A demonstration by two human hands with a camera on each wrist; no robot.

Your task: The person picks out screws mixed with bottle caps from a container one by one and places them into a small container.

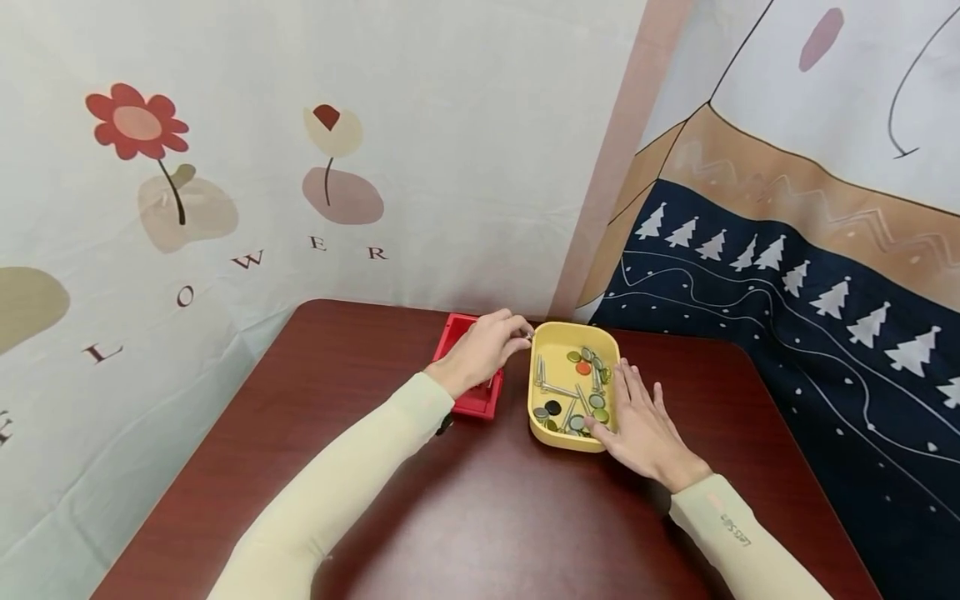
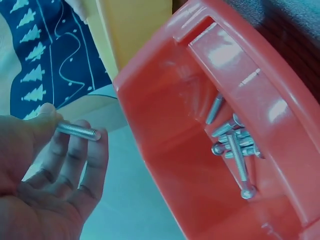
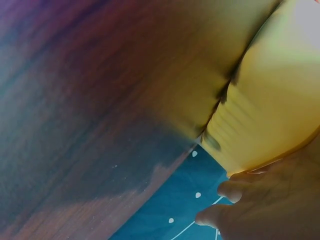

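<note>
My left hand (image 1: 486, 346) pinches a threaded bolt (image 2: 79, 131) between thumb and fingers, over the gap between the two containers. Below and beside it lies a red bin (image 2: 165, 145), with several metal bolts (image 2: 237, 155) inside. A yellow tray (image 1: 567, 444) stands to the right of the bin and holds bolts and round caps in green, grey, black and orange. With fingers extended, my right hand (image 1: 648, 433) rests against the tray's right side, its thumb over the near rim. In the right wrist view that hand touches the yellow wall.
Both containers stand near the far edge of a dark red-brown table (image 1: 465, 517). Right behind it hangs a pale cloth (image 1: 465, 167) printed with flowers and letters. A navy cloth (image 1: 750, 333) with white trees hangs at the right.
</note>
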